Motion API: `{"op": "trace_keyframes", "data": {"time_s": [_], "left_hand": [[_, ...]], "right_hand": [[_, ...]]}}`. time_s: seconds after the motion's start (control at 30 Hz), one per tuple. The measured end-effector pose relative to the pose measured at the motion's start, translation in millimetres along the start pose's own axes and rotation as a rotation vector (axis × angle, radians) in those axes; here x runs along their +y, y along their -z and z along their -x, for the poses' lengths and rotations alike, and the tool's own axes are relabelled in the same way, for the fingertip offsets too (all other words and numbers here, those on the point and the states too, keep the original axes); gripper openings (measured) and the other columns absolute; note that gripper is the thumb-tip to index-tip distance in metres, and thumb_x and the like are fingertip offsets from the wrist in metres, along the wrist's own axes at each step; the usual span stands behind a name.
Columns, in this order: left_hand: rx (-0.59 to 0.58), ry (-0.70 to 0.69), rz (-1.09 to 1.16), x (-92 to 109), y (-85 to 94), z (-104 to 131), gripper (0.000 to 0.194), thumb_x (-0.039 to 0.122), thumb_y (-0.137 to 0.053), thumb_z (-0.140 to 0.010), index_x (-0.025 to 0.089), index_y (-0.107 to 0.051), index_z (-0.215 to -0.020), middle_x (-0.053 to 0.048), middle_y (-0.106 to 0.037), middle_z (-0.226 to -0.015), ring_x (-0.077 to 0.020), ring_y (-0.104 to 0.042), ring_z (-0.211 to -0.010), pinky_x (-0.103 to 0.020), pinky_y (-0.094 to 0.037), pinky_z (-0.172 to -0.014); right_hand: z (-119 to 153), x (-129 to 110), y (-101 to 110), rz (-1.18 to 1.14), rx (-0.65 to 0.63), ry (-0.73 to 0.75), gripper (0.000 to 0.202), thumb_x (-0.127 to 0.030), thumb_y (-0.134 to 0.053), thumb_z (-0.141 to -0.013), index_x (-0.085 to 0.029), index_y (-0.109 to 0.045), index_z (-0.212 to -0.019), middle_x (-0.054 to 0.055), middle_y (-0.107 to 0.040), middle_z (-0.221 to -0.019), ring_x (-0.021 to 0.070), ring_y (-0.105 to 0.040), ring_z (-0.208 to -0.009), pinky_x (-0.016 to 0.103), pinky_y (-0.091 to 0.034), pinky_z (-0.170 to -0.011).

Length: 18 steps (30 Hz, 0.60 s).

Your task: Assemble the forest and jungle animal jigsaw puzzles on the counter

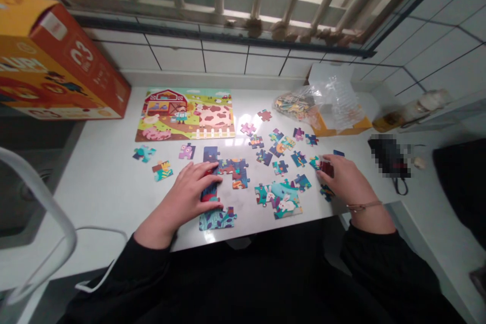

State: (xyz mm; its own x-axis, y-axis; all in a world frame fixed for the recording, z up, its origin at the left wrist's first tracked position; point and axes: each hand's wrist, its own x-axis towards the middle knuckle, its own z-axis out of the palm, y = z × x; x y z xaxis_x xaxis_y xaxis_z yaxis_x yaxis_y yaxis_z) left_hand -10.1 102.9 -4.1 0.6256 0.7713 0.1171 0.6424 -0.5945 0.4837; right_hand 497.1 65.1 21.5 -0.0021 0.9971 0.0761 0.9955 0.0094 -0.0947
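My left hand (188,195) rests with its fingers apart over a joined strip of puzzle pieces (211,153), partly covering it. Branching right from that strip is a dark blue and brown joined part (239,164); a teal leafy part (217,219) forms its near end. Between the fingertips of my right hand (349,177) is a dark reddish-brown puzzle piece (326,167). Close by lie a teal piece (315,162) and a dark piece (326,192), partly hidden by the hand. A joined group with white rabbits (283,200) lies between my hands.
Several loose pieces (281,148) are scattered mid-counter. Behind them lie a finished farm puzzle (185,115) and a plastic bag of pieces (296,104) beside an open box (360,124). An orange box (72,71) stands left, near a white curved tube (63,212). The counter's front edge is close to me.
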Motion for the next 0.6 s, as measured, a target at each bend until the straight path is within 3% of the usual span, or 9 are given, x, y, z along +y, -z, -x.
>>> {"op": "trace_keyframes", "data": {"time_s": [0.13,0.37,0.6], "left_hand": [[0.010,0.022,-0.005,3,-2.6,-3,0.056,0.057,-0.093,-0.086,0.032,-0.075,-0.132,-0.011,-0.059,-0.167,-0.0408,-0.054,-0.153,-0.071,-0.034,-0.132],[0.034,0.056,-0.002,9,-4.5,-5,0.050,0.054,-0.091,-0.088,0.029,-0.074,-0.128,-0.011,-0.062,-0.163,-0.0404,-0.055,-0.152,-0.071,-0.033,-0.133],[0.041,0.068,0.006,12,-4.1,-4,0.046,0.052,-0.093,-0.086,0.028,-0.073,-0.121,-0.011,-0.061,-0.164,-0.0387,-0.054,-0.153,-0.069,-0.032,-0.134]], "right_hand": [[5,23,-5,-0.062,-0.059,-0.092,0.046,-0.034,-0.070,-0.094,-0.014,-0.073,-0.135,0.019,-0.080,-0.119,0.0352,-0.077,-0.103,0.049,-0.061,-0.094],[-1,22,-2,-0.160,-0.074,-0.116,0.050,-0.036,-0.072,-0.091,-0.017,-0.072,-0.137,0.016,-0.080,-0.125,0.0317,-0.078,-0.103,0.043,-0.060,-0.089],[0,14,6,-0.149,-0.036,-0.154,0.030,-0.043,-0.064,-0.099,-0.023,-0.082,-0.113,0.009,-0.083,-0.106,0.0287,-0.076,-0.092,0.039,-0.055,-0.081]]}}
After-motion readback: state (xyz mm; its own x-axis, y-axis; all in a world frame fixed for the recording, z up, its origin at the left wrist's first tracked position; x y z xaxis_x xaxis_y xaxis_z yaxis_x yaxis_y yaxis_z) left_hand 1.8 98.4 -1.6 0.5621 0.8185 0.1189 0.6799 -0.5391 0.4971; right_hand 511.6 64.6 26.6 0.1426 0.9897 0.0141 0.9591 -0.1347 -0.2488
